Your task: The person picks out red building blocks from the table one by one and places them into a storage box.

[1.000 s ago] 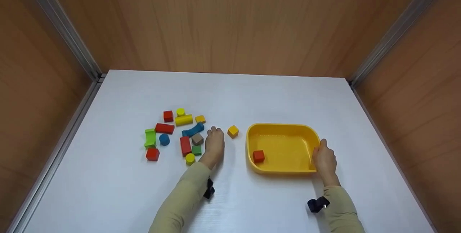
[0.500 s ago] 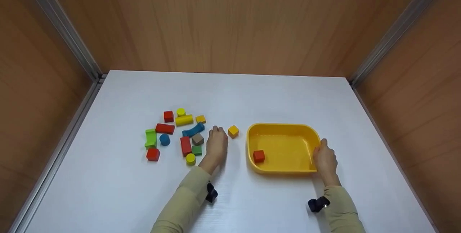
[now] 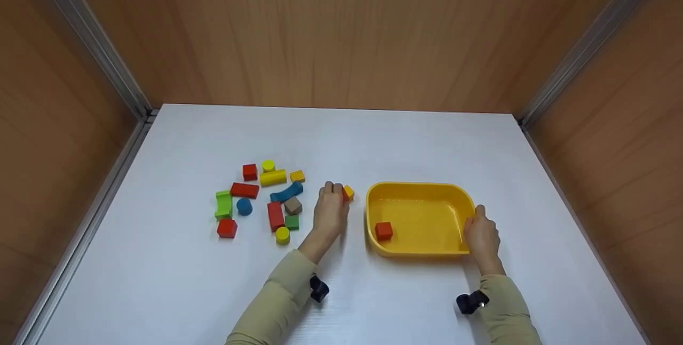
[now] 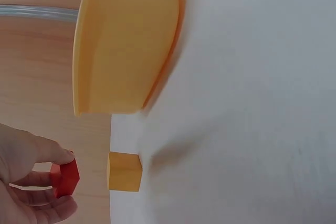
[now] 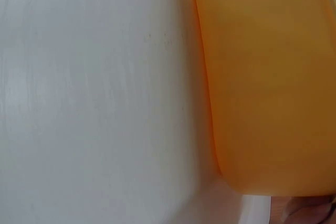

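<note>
My left hand (image 3: 329, 211) pinches a red block (image 4: 66, 178) between thumb and fingers, held above the white table. In the head view, it partly covers a yellow cube (image 3: 348, 193) that sits on the table between the loose blocks and the yellow tub (image 3: 421, 254). Another red cube (image 3: 383, 231) lies inside the tub, in its near left corner. At the tub's right end my right hand (image 3: 482, 235) grips the rim. The right wrist view catches only a bit of that hand's fingers (image 5: 310, 213) below the tub's outer wall.
Left of my left hand lie several loose blocks, among them a blue curved block (image 3: 286, 192), a grey block (image 3: 293, 206), a green cube (image 3: 292, 222) and a yellow cylinder (image 3: 283, 235). Wooden panels (image 3: 341, 35) enclose the white table (image 3: 405, 302) at the back and sides.
My left hand has moved right with the red block, away from the grey block and over towards the yellow cube and the tub. My right hand and the tub have stayed in place.
</note>
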Demonstrator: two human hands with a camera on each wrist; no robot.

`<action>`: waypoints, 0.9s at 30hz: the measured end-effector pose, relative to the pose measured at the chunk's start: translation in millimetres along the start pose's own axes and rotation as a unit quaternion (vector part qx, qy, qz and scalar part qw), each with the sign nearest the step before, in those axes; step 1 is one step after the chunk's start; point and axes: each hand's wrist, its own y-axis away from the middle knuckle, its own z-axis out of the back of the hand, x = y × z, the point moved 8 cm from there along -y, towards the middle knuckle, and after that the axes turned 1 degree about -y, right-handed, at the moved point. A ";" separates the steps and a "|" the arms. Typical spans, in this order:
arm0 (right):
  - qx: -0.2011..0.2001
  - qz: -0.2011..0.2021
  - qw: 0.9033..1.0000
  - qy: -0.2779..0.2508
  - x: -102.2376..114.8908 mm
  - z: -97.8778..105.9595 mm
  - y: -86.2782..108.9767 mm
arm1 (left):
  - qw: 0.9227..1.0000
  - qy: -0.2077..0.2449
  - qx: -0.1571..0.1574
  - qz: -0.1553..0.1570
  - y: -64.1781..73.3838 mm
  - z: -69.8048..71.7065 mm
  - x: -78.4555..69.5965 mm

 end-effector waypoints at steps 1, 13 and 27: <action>0.003 -0.003 1.000 0.000 -0.3 -0.4 0.1 | 1.000 0.002 -0.004 -0.004 0.6 1.1 -2.6; 0.016 -0.007 1.000 -0.002 1.3 -2.0 0.9 | 0.995 0.069 -0.044 -0.061 14.5 8.6 -40.9; 0.002 0.001 1.000 0.008 1.5 -1.0 1.8 | 0.986 0.060 -0.048 -0.149 25.1 -2.2 -82.8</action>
